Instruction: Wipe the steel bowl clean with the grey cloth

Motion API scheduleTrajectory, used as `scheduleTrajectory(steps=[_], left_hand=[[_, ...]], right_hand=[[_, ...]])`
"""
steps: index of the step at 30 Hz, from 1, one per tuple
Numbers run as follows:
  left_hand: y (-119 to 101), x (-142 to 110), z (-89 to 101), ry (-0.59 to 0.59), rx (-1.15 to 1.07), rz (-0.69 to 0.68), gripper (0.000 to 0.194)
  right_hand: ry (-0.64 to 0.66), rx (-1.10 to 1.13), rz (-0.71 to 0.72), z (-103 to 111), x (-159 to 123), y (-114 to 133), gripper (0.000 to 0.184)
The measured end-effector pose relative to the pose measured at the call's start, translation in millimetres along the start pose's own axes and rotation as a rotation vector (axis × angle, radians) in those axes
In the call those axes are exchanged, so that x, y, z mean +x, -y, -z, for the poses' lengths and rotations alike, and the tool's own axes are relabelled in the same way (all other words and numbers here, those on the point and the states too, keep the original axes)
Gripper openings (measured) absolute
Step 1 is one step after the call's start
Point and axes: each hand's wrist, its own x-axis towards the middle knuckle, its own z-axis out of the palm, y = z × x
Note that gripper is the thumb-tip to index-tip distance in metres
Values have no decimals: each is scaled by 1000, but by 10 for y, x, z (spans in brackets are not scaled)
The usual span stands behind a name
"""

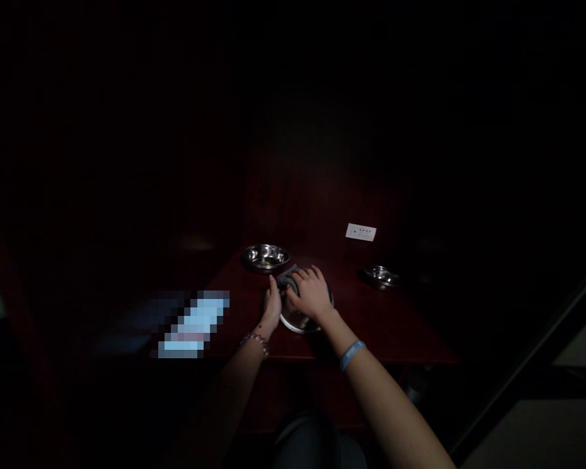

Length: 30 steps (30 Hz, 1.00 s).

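Observation:
A round metal dish (297,322) lies on the dark red table in front of me, partly covered by my hands. My left hand (272,306) holds the dish's left side, its fingers along the rim. With its fingers closed around a grey cloth (288,280), my right hand (313,293) presses down over the dish. Most of the dish's inside is hidden by that hand and the cloth. It is too dark to make out how deep the dish is.
A shiny metal bowl (266,258) with something small and yellowish in it stands at the back left. Another metal bowl (381,277) is at the right. A white socket panel (361,232) sits on the back wall. A bright blurred-out rectangle (195,326) shows at the table's left.

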Motion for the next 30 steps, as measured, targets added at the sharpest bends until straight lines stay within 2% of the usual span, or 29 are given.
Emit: scheduleTrajectory(steps=[5, 14, 23, 30], left_hand=[[5, -3, -8, 58, 54, -136, 56], [-14, -52, -21, 67, 92, -171, 38], [33, -11, -14, 62, 117, -185, 38], [63, 5, 12, 51, 204, -184, 44]], right_hand=[[-31, 0, -92, -33, 39, -62, 29], [-55, 15, -241, -38, 35, -248, 33], [-113, 104, -375, -29, -154, -455, 36], [-26, 157, -574, 90, -438, -489, 47]])
